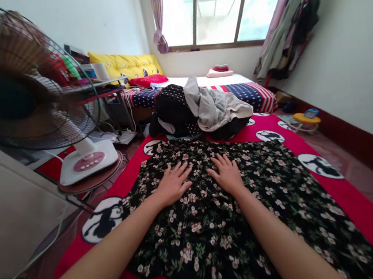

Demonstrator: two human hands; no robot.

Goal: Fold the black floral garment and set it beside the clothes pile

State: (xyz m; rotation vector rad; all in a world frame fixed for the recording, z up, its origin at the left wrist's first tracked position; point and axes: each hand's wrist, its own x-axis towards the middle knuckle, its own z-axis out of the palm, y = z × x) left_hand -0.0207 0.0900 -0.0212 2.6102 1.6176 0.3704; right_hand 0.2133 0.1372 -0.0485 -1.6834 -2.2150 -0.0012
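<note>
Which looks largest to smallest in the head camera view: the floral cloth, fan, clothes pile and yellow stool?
1. Floral cloth
2. Fan, cut off by the picture's edge
3. Clothes pile
4. Yellow stool, farther back

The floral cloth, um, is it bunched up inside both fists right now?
No, the left hand and right hand lie palm down on the floral cloth, fingers extended.

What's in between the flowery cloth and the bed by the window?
A heap of clothes, black and grey, sits on the red blanket between the flowery cloth and the bed. The head view shows it.
</note>
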